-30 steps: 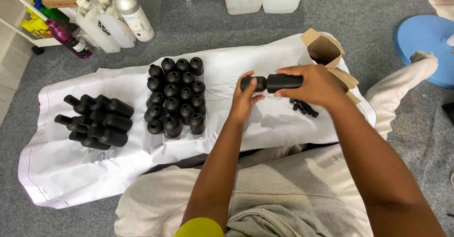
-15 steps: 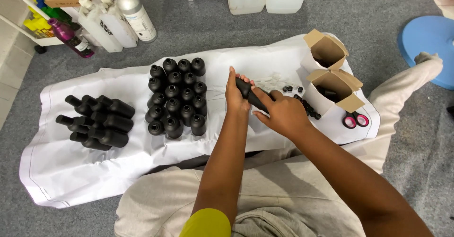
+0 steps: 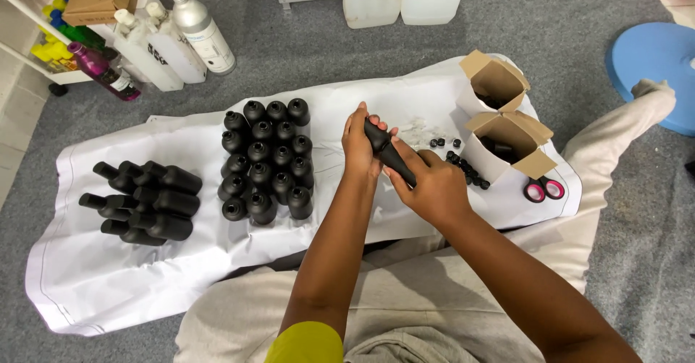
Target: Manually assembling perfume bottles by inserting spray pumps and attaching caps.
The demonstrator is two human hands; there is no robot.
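Above the white sheet (image 3: 145,283) on grey carpet, a black bottle (image 3: 391,157) is gripped by the right hand (image 3: 431,186), its top grasped by the left hand (image 3: 360,142); two open cardboard boxes (image 3: 499,128) are placed just right.

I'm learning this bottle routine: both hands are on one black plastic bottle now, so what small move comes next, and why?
Probably twist the top with the left hand while the right hand steadies the black plastic bottle: left fingertips pinch its neck end, and loose small black caps lie nearby on the white sheet.
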